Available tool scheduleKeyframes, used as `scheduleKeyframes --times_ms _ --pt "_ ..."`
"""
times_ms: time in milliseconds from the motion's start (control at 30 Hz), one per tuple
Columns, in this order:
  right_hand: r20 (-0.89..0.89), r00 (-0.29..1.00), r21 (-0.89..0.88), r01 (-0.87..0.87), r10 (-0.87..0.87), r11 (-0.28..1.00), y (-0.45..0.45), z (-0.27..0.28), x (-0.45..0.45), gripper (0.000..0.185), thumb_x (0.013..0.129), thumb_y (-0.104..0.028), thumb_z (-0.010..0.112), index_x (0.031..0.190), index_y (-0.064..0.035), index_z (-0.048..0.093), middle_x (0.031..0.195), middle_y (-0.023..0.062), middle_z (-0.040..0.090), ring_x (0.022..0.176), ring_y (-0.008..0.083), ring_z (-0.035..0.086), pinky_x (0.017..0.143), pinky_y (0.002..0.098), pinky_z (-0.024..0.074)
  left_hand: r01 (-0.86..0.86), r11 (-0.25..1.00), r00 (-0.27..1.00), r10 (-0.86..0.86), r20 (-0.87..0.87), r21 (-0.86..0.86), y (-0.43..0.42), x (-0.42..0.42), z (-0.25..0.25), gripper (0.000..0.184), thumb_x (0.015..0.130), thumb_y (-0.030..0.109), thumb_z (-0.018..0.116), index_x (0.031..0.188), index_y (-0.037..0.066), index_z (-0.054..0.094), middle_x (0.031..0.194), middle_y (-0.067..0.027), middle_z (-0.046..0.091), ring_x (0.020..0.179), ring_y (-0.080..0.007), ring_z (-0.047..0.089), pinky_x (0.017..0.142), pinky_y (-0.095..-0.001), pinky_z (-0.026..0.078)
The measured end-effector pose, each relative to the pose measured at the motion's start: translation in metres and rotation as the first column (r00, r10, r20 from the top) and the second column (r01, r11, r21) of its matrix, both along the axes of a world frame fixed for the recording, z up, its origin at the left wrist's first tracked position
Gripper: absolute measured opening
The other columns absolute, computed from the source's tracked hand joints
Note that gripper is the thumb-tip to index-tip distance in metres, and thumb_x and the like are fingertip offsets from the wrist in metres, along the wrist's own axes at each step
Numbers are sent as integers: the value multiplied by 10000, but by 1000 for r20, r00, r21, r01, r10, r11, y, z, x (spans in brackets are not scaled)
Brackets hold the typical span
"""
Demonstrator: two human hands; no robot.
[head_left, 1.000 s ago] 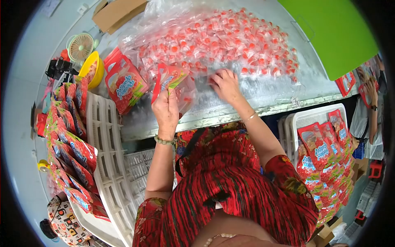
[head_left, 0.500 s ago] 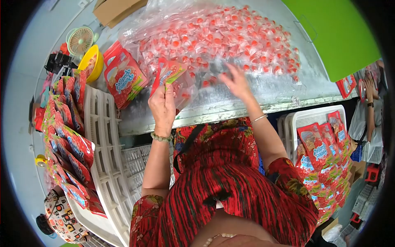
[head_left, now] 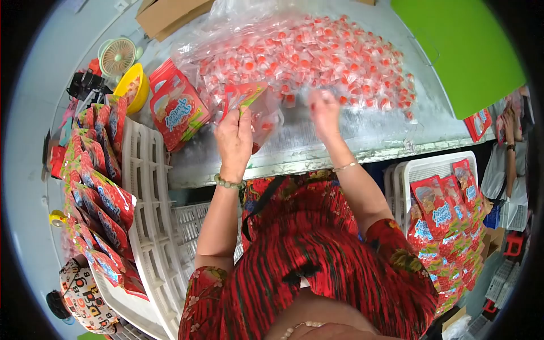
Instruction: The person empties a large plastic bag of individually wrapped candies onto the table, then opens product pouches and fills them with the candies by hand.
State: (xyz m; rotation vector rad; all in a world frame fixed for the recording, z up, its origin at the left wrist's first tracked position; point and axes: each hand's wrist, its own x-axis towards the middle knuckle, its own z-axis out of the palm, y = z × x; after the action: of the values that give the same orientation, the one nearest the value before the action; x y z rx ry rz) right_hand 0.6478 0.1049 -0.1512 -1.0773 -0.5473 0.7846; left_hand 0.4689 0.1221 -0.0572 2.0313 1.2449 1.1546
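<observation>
My left hand [head_left: 236,139] is closed on the edge of a red pouch [head_left: 241,96], whose clear side shows red pieces inside. To its right, my right hand [head_left: 326,115] is raised over the metal tabletop [head_left: 294,136], at the near edge of a wide heap of small clear-wrapped red candies [head_left: 340,54]. Its fingers are bent together and blurred, so what they hold, if anything, cannot be made out. Left of my left hand lies a stack of printed red pouches [head_left: 178,112].
Stacked white crates [head_left: 148,192] with upright pouches [head_left: 102,192] stand at left, near a yellow bowl [head_left: 134,89] and a small fan [head_left: 117,55]. Filled pouches [head_left: 445,221] sit in a white tray at right. A green panel [head_left: 464,51], a co-worker's arm [head_left: 511,158] and another person [head_left: 85,294] show.
My right hand has gone from spread fingers to bent ones near the heap's edge. My left hand keeps its hold on the pouch. The whole view has shifted slightly.
</observation>
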Motion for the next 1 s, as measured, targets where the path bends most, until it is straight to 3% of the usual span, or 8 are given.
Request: scheduleKeyframes --times_ms 100,133,300,533,667,800,867,1000 --pt "-315 946 246 0 80 969 -20 94 -27 108 793 -202 492 790 -94 482 601 -24 461 462 40 383 358 184 292 43 999 998 -43 46 6 6 15 0 263 789 191 455 627 -15 480 509 -147 461 454 -238 461 447 -311 360" --pt "-200 980 218 64 -19 974 -18 103 -38 99 794 -173 490 822 -81 470 653 -10 487 488 37 409 382 171 319 65 996 997 -62 55 -58 6 19 0 297 804 216 460 633 -22 498 510 15 418 510 -56 353 460 -225 321" --pt "660 705 288 83 -261 954 -8 111 -54 131 744 -95 501 796 -1 426 679 112 482 621 230 486 575 327 397 75 997 977 -79 200 31 1 38 -2 277 809 216 431 675 -17 495 522 -129 466 489 -202 450 492 -295 369" --pt "959 231 -100 -275 166 956 -17 100 -36 55 648 -6 480 612 30 501 646 176 524 644 319 520 606 392 422 186 961 928 -102 359 -207 -1 35 -13 308 827 225 419 630 -7 467 505 -36 417 506 -85 376 479 -247 339" --pt "668 99 -688 -295 737 663 -3 147 -24 126 676 -25 433 652 51 531 656 203 550 577 291 556 527 353 447 280 920 848 -102 520 -275 -16 49 4 301 836 219 405 636 4 470 551 -29 465 491 -77 394 462 -224 339" --pt "996 13 -77 -467 93 881 -12 178 -26 118 680 -56 465 634 28 535 563 158 511 552 289 533 531 338 430 400 858 624 2 781 -321 -16 37 30 243 824 255 418 765 57 547 683 3 548 558 -60 489 452 -190 387" --pt "791 -145 -604 -335 595 723 -22 200 -32 89 653 -51 497 641 17 553 588 140 531 600 289 539 574 337 428 452 813 593 33 804 -367 -16 32 27 227 819 246 418 782 61 545 702 1 554 580 -58 497 464 -179 388" --pt "563 -345 -826 -204 751 526 -10 180 -42 121 655 -32 503 731 20 582 749 152 580 672 249 572 608 317 450 396 806 683 61 727 -440 -26 31 19 246 814 271 431 800 53 544 668 5 551 548 -47 490 444 -159 362"
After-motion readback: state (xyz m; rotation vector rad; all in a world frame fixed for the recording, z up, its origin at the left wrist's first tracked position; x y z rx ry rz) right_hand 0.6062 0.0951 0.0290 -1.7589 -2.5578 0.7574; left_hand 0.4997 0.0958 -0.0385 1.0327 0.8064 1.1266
